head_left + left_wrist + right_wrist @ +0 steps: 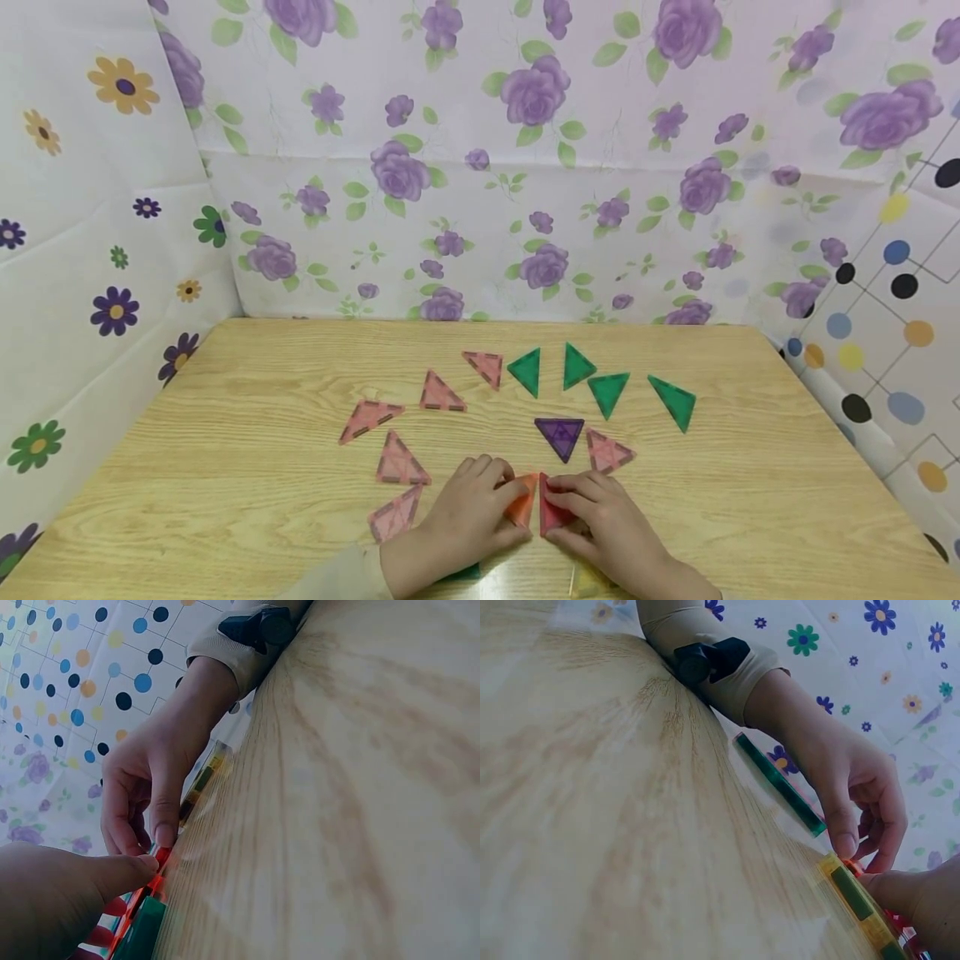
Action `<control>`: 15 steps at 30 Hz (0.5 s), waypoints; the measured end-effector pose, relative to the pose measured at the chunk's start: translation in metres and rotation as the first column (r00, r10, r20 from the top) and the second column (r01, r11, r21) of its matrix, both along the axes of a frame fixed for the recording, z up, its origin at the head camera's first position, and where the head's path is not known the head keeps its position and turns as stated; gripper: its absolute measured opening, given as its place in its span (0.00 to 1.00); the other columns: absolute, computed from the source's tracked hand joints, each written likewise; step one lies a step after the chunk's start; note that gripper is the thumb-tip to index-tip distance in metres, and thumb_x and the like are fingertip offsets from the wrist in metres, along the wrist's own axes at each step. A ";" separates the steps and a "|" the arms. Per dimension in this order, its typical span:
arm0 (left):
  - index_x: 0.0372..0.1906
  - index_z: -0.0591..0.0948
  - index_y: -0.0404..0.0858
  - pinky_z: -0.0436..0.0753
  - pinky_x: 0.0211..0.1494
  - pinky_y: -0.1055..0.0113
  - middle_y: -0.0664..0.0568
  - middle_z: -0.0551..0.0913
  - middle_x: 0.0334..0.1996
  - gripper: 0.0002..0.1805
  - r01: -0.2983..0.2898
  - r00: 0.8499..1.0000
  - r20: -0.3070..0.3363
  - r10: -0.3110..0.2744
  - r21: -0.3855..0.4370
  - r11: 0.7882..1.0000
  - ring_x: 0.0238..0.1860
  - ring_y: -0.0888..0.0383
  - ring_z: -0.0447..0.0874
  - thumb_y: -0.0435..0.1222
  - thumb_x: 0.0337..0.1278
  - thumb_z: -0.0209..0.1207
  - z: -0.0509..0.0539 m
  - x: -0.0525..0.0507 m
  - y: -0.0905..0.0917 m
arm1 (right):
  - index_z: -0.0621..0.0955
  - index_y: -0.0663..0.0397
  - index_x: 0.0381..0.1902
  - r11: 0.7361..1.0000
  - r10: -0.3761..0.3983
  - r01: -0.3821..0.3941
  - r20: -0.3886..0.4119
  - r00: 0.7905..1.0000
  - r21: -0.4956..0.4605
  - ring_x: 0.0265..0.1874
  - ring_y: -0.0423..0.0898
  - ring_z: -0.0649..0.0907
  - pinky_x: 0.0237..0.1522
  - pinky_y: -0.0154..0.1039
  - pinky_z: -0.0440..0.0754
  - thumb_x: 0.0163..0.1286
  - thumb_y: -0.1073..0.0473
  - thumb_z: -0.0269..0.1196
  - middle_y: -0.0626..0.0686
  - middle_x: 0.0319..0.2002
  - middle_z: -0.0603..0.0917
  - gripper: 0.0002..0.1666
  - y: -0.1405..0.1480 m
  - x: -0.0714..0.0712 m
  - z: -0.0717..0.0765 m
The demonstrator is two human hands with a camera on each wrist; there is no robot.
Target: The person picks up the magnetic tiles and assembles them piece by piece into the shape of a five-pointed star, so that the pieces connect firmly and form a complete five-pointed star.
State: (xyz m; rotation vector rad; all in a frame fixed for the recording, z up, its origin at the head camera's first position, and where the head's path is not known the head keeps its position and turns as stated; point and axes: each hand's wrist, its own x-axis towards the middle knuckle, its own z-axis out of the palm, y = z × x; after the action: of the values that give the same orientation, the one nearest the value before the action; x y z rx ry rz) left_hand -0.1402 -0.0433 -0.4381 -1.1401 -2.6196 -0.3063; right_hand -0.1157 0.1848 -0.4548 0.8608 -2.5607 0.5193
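Note:
My left hand [467,515] pinches an orange triangular magnetic tile [524,502] between thumb and fingers at the front of the table. Close beside it, my right hand [609,518] grips a red triangular magnetic tile [549,510]. A narrow gap shows between the straight edges of the two tiles, and the fingers cover much of both. A dark green tile [467,572] lies partly hidden under my left wrist. By my right wrist is a yellow tile [588,578], also seen low against the tabletop in the right wrist view.
Several pink triangles [399,461] lie to the left on the wooden table [262,400]. Several green triangles [607,393] are spread at the back right. Beyond the hands sit a purple triangle [561,435] and a pink one [607,452]. Patterned cloths [480,225] enclose the table's back and sides.

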 end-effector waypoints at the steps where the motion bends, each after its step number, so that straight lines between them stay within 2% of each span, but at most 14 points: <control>1: 0.44 0.84 0.48 0.73 0.46 0.70 0.59 0.77 0.39 0.22 0.002 1.000 -0.004 -0.002 0.002 1.000 0.40 0.63 0.72 0.58 0.49 0.65 0.000 0.000 0.000 | 0.86 0.45 0.47 1.000 0.003 -0.003 0.002 1.000 -0.001 0.47 0.36 0.79 0.48 0.40 0.81 0.55 0.43 0.71 0.41 0.49 0.84 0.24 0.000 0.000 0.000; 7: 0.42 0.84 0.49 0.73 0.45 0.70 0.59 0.77 0.38 0.22 0.006 1.000 -0.025 -0.006 0.003 1.000 0.39 0.63 0.71 0.59 0.49 0.65 -0.002 0.001 0.001 | 0.86 0.44 0.46 1.000 0.024 -0.024 0.022 0.999 0.007 0.48 0.37 0.79 0.48 0.40 0.82 0.58 0.45 0.70 0.41 0.49 0.83 0.19 0.000 0.001 0.001; 15: 0.42 0.84 0.49 0.73 0.44 0.70 0.59 0.77 0.37 0.23 0.010 0.998 -0.064 -0.009 0.019 1.000 0.38 0.63 0.72 0.60 0.47 0.65 -0.004 0.000 0.001 | 0.87 0.43 0.41 0.998 0.055 -0.055 0.002 0.998 -0.016 0.48 0.37 0.79 0.47 0.39 0.83 0.55 0.49 0.72 0.40 0.49 0.83 0.15 0.000 0.001 -0.001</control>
State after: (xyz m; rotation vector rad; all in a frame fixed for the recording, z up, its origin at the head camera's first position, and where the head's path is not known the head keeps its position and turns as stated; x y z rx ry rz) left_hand -0.1406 -0.0425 -0.4422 -1.1372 -2.5510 -0.2918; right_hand -0.1150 0.1845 -0.4563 0.9285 -2.5373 0.5566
